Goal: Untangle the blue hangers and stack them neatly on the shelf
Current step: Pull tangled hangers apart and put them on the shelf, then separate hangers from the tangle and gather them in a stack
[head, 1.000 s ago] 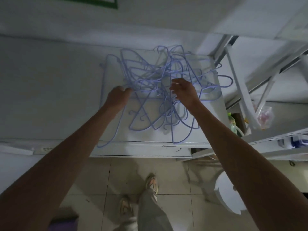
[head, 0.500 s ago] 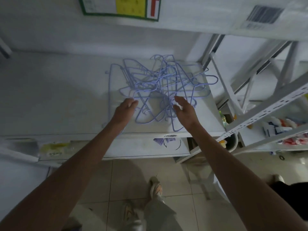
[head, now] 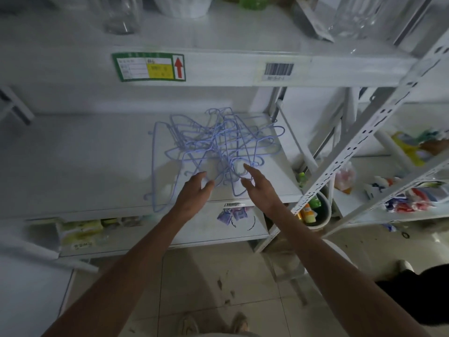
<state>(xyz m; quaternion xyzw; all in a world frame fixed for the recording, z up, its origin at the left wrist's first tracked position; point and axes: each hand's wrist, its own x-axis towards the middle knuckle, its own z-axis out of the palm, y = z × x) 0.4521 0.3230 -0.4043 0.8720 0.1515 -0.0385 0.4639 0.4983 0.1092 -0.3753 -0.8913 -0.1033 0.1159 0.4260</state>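
We find bare shelf point(head: 73, 166) left of the tangled blue hangers point(head: 216, 147), wide enough for a hand. Right of the hangers a slanted perforated upright point(head: 364, 135) closes the way, and above them the upper shelf's edge point(head: 218, 69) overhangs.

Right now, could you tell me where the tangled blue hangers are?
The blue hangers lie mid-frame on the white shelf, just beyond both open hands, below the green label.
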